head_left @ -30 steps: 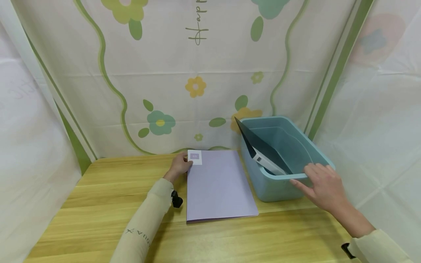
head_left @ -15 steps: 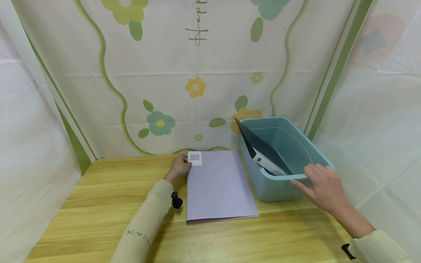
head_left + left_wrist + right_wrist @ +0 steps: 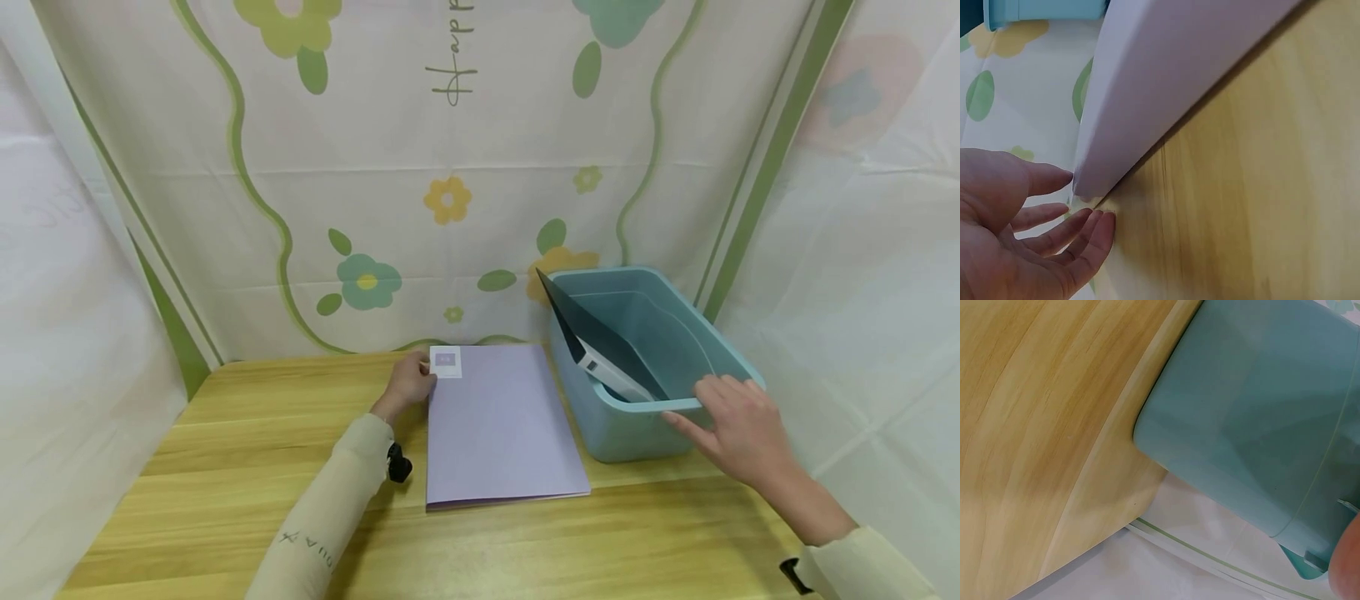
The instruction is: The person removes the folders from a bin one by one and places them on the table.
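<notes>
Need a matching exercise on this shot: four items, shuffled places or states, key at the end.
Items
1. Lilac folder
2. Dark folder
3. Left hand
4. Right hand

Places
A. Curled over the near rim of the blue-green bin
B. Leaning in the bin, partly above its rim
C. At the corner with the white label
D. Lying on the wooden table

Pairs: 1-D, 2-B, 3-C, 4-A

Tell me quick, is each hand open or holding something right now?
Left hand: pinching the purple folder at its far left corner.
Right hand: holding the blue bin by its rim.
</notes>
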A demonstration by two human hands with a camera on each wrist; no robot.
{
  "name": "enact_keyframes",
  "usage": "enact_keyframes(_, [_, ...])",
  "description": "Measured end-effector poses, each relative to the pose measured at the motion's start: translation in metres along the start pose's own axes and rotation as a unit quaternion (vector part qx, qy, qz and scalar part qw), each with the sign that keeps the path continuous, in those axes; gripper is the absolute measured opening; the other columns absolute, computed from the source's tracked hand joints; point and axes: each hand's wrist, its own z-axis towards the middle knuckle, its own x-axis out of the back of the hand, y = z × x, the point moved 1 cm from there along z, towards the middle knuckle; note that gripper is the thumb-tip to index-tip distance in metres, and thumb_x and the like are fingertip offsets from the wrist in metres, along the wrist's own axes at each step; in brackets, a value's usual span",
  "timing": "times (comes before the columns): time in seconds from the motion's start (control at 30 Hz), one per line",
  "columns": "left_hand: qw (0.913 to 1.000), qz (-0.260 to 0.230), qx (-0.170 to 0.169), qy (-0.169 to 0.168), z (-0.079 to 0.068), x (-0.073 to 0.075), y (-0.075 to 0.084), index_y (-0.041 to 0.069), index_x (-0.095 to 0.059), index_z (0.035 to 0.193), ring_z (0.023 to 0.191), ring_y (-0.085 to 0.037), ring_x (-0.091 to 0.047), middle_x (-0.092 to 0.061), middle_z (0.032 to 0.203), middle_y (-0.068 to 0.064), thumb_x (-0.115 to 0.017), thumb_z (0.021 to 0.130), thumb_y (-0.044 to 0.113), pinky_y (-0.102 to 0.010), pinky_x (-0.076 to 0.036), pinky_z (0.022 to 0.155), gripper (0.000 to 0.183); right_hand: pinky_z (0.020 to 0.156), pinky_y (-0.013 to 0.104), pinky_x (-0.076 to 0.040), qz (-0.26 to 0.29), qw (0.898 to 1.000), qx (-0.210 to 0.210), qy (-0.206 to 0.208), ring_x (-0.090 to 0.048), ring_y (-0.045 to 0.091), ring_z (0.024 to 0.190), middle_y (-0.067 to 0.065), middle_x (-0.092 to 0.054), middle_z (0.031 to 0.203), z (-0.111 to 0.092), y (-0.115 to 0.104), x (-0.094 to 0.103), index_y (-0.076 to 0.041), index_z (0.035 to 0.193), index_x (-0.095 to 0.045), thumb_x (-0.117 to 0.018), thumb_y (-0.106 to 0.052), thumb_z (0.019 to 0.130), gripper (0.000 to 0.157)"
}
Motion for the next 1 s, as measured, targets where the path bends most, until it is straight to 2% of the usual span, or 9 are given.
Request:
enact_keyframes(0.27, [0.9989, 0.016, -0.043, 0.004, -0.006, 0.003, 0.001, -0.012, -0.057, 0.129, 0.11, -0.042, -0.063, -0.065, 0.119, -0.03, -0.059, 0.095, 0.001, -0.05, -0.057, 0.088, 0.037, 0.056, 0.03, -0.023, -0.002, 1.0, 0.002, 0.005, -0.029, 0.011, 0.059, -0.008, -0.034, 0.067, -0.001, 0.002, -0.002, -0.014, 0.073, -0.043, -0.038, -0.079, 0.095, 0.068])
enact_keyframes(0.67, [0.998, 0.021, -0.059, -0.005, -0.012, 0.004, -0.001, -0.009, -0.057, 0.132, 0.115, -0.04, -0.061, -0.063, 0.125, -0.027, -0.057, 0.096, 0.007, -0.051, -0.055, 0.094, 0.04, 0.057, 0.031, -0.024, 0.004, 1.0, -0.002, -0.01, -0.032, 0.013, 0.059, -0.007, -0.036, 0.067, -0.003, 0.003, -0.002, -0.014, 0.074, -0.044, -0.047, -0.076, 0.094, 0.065])
enact_keyframes(0.8, [0.998, 0.009, -0.062, -0.008, -0.018, 0.008, 0.002, -0.008, -0.057, 0.133, 0.113, -0.04, -0.062, -0.063, 0.126, -0.027, -0.056, 0.097, 0.008, -0.053, -0.054, 0.094, 0.039, 0.057, 0.031, -0.024, 0.005, 1.0, -0.003, -0.009, -0.032, 0.013, 0.059, -0.007, -0.037, 0.068, -0.003, 0.003, -0.002, -0.016, 0.075, -0.042, -0.046, -0.077, 0.094, 0.064])
enact_keyframes(1.0, [0.9969, 0.008, -0.078, -0.007, -0.021, 0.009, 0.004, -0.004, -0.059, 0.133, 0.107, -0.036, -0.064, -0.064, 0.124, -0.023, -0.06, 0.1, 0.009, -0.049, -0.056, 0.092, 0.035, 0.057, 0.031, -0.023, 0.004, 1.0, 0.001, 0.003, -0.03, 0.012, 0.059, -0.008, -0.035, 0.068, -0.001, 0.003, -0.003, -0.017, 0.074, -0.041, -0.04, -0.078, 0.095, 0.064])
